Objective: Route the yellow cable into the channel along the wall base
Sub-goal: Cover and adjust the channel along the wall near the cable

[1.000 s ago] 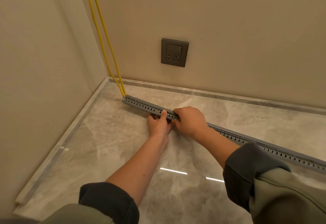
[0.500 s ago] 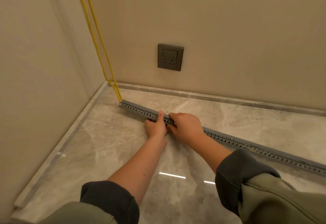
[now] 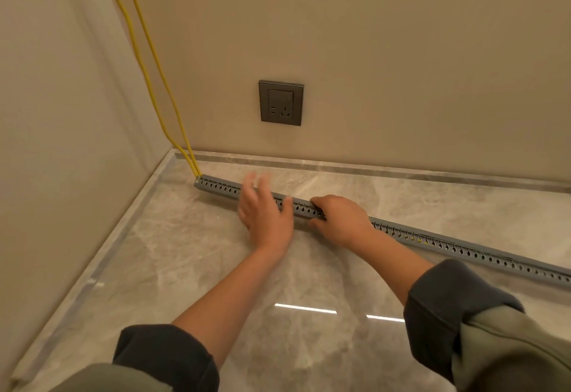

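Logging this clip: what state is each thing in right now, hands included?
Yellow cable: two strands run down the corner into the channel's left end.
Channel: flat on the floor, apart from the wall base.
Left hand: open, fingers spread over the channel, blurred.
Right hand: gripping the channel.
Wall socket: nothing plugged in.

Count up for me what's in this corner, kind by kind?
Yellow cable strands: 2
Grey slotted channel: 1
Wall socket: 1
Hands: 2, the left hand and the right hand
Total: 6
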`<state>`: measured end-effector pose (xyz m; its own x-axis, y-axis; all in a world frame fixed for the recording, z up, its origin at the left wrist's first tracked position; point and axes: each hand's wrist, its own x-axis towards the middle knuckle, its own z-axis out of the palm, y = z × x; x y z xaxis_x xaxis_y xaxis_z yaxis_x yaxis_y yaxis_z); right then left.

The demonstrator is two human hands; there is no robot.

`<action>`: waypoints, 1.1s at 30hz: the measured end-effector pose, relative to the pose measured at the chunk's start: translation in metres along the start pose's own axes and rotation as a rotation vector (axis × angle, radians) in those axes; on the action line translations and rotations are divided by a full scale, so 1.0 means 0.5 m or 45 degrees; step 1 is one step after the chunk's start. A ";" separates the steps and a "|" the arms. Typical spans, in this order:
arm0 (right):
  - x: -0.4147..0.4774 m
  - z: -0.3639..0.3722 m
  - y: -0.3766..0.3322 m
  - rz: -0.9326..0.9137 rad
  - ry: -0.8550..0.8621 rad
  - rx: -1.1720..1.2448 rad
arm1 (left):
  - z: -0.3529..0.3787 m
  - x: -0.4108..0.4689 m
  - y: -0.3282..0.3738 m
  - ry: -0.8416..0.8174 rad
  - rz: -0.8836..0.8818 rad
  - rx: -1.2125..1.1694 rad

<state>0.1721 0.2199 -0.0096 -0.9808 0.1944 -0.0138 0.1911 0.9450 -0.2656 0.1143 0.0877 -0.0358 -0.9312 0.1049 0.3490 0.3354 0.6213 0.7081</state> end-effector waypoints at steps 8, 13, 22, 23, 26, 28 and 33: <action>-0.007 0.028 0.004 -0.047 0.038 0.027 | 0.015 0.071 -0.031 -0.709 0.569 0.340; 0.003 0.037 -0.009 0.047 0.037 0.064 | 0.013 0.104 -0.033 -0.873 0.527 0.321; 0.016 0.043 -0.024 0.255 0.198 0.327 | 0.021 0.091 -0.062 -0.721 0.542 0.153; 0.019 0.042 -0.024 0.280 0.207 0.351 | 0.022 0.092 -0.062 -0.714 0.546 0.142; 0.021 0.043 -0.019 0.272 0.193 0.376 | 0.028 0.095 -0.064 -0.715 0.543 0.108; 0.014 0.047 -0.014 0.170 0.204 0.327 | 0.029 0.102 -0.063 -0.743 0.538 0.098; 0.006 0.070 -0.003 -0.005 0.284 0.107 | 0.034 0.119 -0.063 -0.827 0.503 0.094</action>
<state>0.1672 0.2097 -0.0429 -0.9470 0.2530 0.1981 0.1742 0.9223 -0.3450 0.0461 0.0877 -0.0478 -0.6484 0.7517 0.1207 0.6719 0.4905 0.5549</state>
